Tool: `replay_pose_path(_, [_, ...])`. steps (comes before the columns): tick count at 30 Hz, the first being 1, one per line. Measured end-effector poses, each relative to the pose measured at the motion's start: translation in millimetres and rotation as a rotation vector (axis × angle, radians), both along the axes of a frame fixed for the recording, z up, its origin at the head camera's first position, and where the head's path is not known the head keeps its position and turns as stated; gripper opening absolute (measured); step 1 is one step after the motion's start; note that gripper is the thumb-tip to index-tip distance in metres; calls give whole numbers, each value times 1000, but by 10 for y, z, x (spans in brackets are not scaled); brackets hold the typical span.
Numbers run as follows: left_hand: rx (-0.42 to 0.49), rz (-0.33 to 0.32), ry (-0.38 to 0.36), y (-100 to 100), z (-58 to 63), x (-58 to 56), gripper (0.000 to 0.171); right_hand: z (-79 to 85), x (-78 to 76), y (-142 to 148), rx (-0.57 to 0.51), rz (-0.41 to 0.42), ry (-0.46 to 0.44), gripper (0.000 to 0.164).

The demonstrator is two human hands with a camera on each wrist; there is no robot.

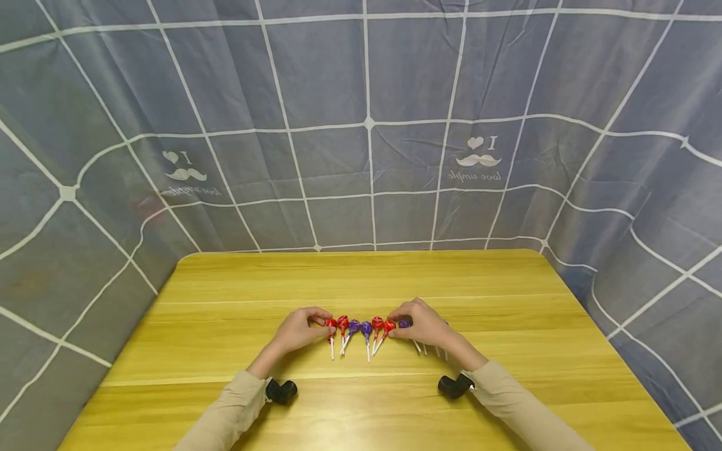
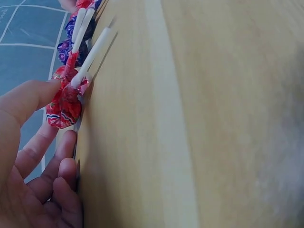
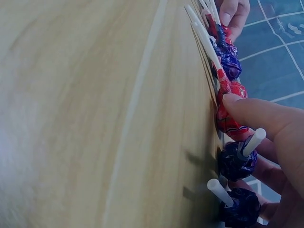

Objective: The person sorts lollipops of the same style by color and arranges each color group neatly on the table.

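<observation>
Wrapped lollipops on white sticks lie in a row on the table, their sticks toward the person. My left hand (image 1: 298,329) pinches the red lollipop (image 2: 64,111) at the row's left end between thumb and finger. At the right, my right hand (image 1: 426,323) holds another red lollipop (image 3: 232,121) the same way. Between the hands lie a red lollipop (image 1: 343,321), two purple lollipops (image 1: 366,327) side by side, and a red lollipop (image 1: 377,322). Dark purple lollipops (image 3: 236,161) sit under and beside the right hand's fingers, partly hidden in the head view.
The yellow wood-grain table (image 1: 361,401) extends around the row. A grey-blue curtain (image 1: 338,163) with white grid lines hangs behind and beside it. Black wrist devices (image 1: 282,391) sit at both sleeve cuffs.
</observation>
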State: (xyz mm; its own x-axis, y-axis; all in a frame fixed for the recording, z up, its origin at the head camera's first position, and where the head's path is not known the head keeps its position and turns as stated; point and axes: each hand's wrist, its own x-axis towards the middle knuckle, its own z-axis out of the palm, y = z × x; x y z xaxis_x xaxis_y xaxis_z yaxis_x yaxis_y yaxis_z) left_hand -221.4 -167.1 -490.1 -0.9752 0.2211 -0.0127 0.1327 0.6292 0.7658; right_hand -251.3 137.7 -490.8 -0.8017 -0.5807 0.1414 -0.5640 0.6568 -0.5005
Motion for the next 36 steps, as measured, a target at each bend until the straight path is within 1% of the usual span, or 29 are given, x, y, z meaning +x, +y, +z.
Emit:
replay_pose_path(5, [-42, 42, 12, 55, -24, 11, 30, -10, 0, 18, 11, -5, 9, 30])
replay_pose_path(9, [-50, 73, 22, 76, -14, 18, 27, 3, 0, 10, 8, -10, 3, 30])
replay_pose_path(18, [-72, 80, 49, 81, -17, 15, 29, 20, -26, 10, 0, -14, -4, 26])
replay_pose_path(22, [-66, 84, 46, 90, -21, 18, 29, 6, -37, 20, -18, -9, -13, 25])
replay_pose_path(28, [-40, 126, 7, 118, 3, 34, 30, -13, -44, 39, -47, 11, -53, 26])
replay_pose_path(30, [-34, 135, 4, 124, 16, 40, 29, -16, -40, 44, -54, 18, -58, 26])
replay_pose_path(36, [-22, 145, 18, 130, 40, 59, 27, -24, -12, 57, -67, 37, -38, 26])
